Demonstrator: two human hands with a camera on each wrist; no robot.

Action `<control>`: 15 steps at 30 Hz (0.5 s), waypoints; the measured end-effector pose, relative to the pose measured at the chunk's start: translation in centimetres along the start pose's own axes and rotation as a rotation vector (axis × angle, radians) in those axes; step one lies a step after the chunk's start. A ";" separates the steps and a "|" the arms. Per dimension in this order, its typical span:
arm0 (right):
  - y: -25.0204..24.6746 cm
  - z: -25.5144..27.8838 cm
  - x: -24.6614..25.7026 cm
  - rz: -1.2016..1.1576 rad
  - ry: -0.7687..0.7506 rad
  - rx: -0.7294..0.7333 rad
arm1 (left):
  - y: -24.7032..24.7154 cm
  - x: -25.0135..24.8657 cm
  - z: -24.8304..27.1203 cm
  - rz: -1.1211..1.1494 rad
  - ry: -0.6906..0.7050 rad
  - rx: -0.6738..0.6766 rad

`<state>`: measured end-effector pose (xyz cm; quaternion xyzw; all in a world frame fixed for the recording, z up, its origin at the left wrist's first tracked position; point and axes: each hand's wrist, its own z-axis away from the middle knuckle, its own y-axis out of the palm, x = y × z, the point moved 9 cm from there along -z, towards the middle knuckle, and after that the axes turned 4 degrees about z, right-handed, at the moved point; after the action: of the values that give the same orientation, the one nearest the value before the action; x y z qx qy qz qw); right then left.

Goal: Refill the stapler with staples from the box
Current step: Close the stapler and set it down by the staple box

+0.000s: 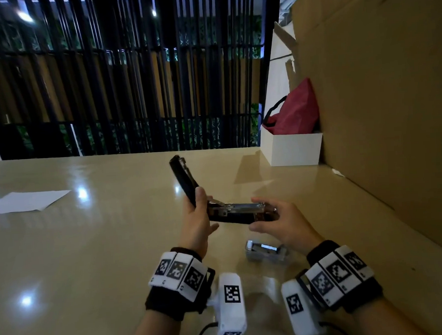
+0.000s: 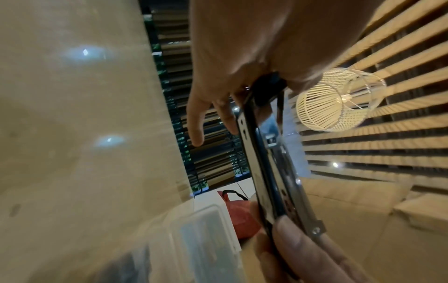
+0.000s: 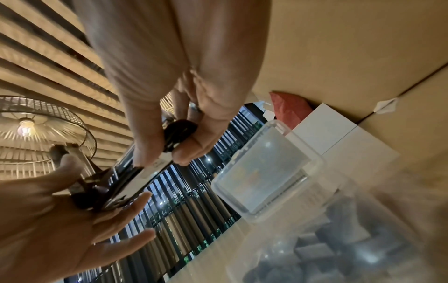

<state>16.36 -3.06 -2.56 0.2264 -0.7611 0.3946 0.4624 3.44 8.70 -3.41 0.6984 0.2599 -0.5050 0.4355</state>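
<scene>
Holding the black hinged metal stapler above the glossy beige table, the left hand grips its raised lid and hinge end while the right hand pinches the nose; rigid, slick, probably spring-loaded, so grip the base sides. Staples sit in the clear plastic box, below the right wrist

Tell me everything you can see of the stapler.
The stapler is black with a shiny metal staple channel, hinged wide open: its top arm stands tilted up and away, its base lies roughly level. It is held above the tan table, not resting on it. The left hand grips it at the hinge end; the right hand holds the front end of the base. Whether staples are loaded cannot be told.
</scene>
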 end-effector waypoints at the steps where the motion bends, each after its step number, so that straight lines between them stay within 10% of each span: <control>1: -0.2 0.0 -0.1 -0.007 -0.001 -0.004 | 0.3 -0.2 0.1 -0.058 0.025 0.042; 15: -0.5 -0.4 -0.3 -0.159 -0.004 0.045 | 2.2 -0.9 0.6 -0.499 0.315 0.288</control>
<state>17.05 -2.98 -2.53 0.2973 -0.7327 0.3732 0.4853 4.60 7.17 -1.89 0.7372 0.4130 -0.5135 0.1495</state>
